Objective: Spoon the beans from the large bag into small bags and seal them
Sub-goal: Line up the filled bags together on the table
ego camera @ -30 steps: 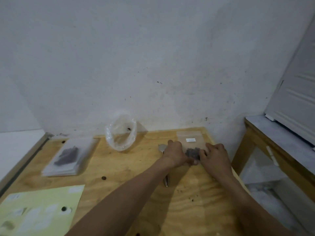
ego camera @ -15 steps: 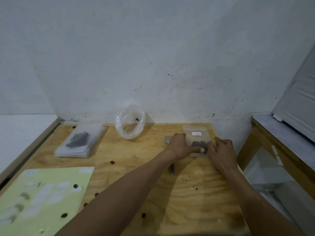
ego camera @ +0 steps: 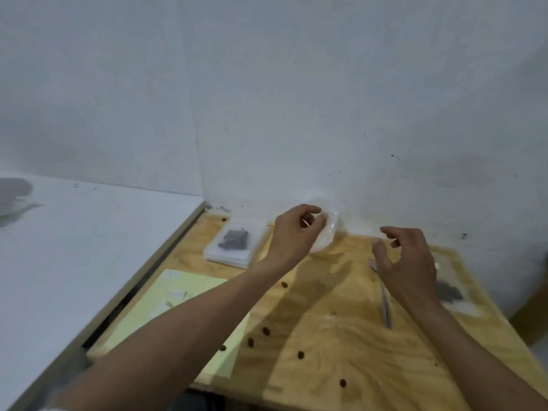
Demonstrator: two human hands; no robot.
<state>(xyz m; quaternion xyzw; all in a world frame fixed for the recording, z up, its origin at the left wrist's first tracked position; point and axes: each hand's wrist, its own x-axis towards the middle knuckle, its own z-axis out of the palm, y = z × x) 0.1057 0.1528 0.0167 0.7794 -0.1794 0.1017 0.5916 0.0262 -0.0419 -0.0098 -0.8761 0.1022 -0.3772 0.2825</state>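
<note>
Several loose beans (ego camera: pixel 300 355) dot the plywood table (ego camera: pixel 370 351) against a white wall (ego camera: pixel 267 84).

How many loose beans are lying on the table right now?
7 that I can tell: one near the back-left corner, one beside the left forearm, four clustered mid-table, one near the front edge. Arms may hide more.

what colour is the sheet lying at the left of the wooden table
Pale yellow-green sheet, clearest in the head view.
</note>
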